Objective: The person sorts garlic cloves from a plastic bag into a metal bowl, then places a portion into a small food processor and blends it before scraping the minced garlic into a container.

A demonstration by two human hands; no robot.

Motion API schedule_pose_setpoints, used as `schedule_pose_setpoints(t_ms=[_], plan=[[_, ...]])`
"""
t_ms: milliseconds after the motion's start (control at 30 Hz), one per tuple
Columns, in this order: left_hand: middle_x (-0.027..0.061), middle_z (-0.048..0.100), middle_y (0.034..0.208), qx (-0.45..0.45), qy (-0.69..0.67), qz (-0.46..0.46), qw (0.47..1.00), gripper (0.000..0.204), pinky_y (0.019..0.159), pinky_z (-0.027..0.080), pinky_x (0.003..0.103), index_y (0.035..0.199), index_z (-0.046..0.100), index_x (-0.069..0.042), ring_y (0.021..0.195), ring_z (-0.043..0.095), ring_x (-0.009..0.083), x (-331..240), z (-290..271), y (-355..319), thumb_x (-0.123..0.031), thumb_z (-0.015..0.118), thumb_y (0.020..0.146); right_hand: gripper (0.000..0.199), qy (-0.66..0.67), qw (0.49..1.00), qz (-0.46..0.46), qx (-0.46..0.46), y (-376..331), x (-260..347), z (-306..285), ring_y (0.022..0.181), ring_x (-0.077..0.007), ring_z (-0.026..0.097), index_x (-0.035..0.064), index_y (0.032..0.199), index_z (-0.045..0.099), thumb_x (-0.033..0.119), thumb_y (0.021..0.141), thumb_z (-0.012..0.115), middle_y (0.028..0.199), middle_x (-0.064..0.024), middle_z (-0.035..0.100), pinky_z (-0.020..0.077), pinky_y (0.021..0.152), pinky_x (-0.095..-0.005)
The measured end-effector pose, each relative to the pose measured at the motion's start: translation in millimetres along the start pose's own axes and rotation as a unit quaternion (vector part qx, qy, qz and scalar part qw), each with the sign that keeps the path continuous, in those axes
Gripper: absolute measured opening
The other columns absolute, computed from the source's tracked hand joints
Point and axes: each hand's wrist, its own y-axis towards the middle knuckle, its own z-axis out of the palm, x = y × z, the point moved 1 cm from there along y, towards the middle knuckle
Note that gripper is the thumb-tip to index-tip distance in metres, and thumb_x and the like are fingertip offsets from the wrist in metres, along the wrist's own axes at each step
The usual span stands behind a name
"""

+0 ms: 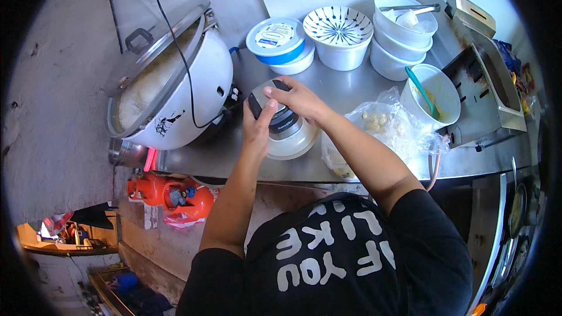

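The chopper [285, 122] is sitting close to the near edge of the desk [231, 158], with small gaps separating it from the cooker [196, 90] on the left and the plastic bag [380, 123] on the right; a wider strip is stretching toward the far tubs [342, 55]. The left hand [256, 126] and right hand [300, 100] are clasping its top, thumbs pressing.

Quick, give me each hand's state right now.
Left hand: closed on the grey-and-black chopper top.
Right hand: closed on the same chopper top.
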Motion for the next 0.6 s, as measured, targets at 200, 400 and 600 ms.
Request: schedule_pose_setpoints(t_ms=[200, 400, 600], plan=[[0.0093, 0.053, 0.121, -0.016, -0.004, 0.013, 1.000, 0.051, 0.098, 0.039, 0.032, 0.129, 0.042, -0.003, 0.111, 0.051, 0.0163, -2.0, 4.2, -2.0, -0.018, 0.068, 0.087, 0.056, 0.017, 1.000, 0.007, 0.002, 0.4, -1.7, 0.2, 0.097, -0.0166, 0.059, -0.0038, 0.122, 0.052, 0.036, 0.087, 0.069, 0.108, -0.0129, 0.062, 0.0483, 0.084, -0.0289], [0.0092, 0.053, 0.121, -0.018, -0.002, 0.014, 1.000, 0.053, 0.098, 0.039, 0.031, 0.129, 0.042, -0.003, 0.111, 0.051, 0.0160, -0.4, 3.4, -0.4, -0.019, 0.069, 0.087, 0.056, -0.002, 1.000, -0.007, -0.003, 1.3, -1.2, -1.1, 0.098, -0.0165, 0.059, -0.0041, 0.122, 0.053, 0.036, 0.087, 0.069, 0.108, -0.0131, 0.062, 0.0483, 0.084, -0.0286], [0.0114, 0.052, 0.122, -0.031, 0.026, 0.013, 0.999, 0.062, 0.095, 0.042, 0.032, 0.130, 0.039, -0.002, 0.109, 0.052, 0.0179, -1.7, 3.7, -0.3, -0.022, 0.073, 0.083, 0.056, 0.005, 1.000, 0.010, 0.009, 4.3, -0.1, -2.1, 0.099, -0.0153, 0.058, -0.0034, 0.124, 0.053, 0.036, 0.087, 0.069, 0.110, -0.0110, 0.062, 0.0470, 0.087, -0.0293]])
